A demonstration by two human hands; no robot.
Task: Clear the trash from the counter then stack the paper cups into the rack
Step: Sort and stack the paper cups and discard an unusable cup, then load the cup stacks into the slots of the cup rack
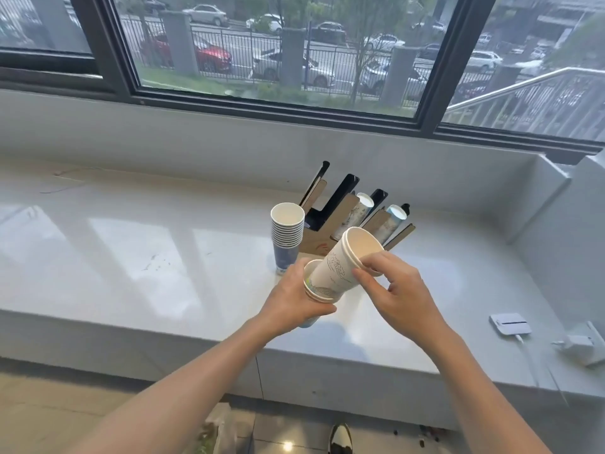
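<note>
Two bare hands meet above the front of the white worktop (131, 244). The left hand (291, 301) curls its grip around a short stack of paper cups, the lower cups (319, 291), with the thumb at the front and the fingers wrapped behind. The right hand (397, 291) pinches the rim of the upper cups (347, 260), a thumb on the outside and fingers hooked over the lip. The upper cups are white with a blue wave drawing. They lean to the right, and their bottom sits inside the mouth of the lower cups.

Just behind the left hand, a tall stack of cups (287, 235) stands upright on the worktop, mouth up, with blue at the bottom. Right beside it, farther back, is the cup rack (340, 221), made of brown board and black slanted channels. Two rows of cups (379, 217) already lie tilted in its right-hand channels. The left channels look dark inside.

At the right end of the worktop lie a flat white pad (509, 325) with a cable and a white plug (577, 344). A big window (278, 47) runs behind the worktop, with parked cars outside. A shiny shoe (340, 439) shows on the tiled floor below.
</note>
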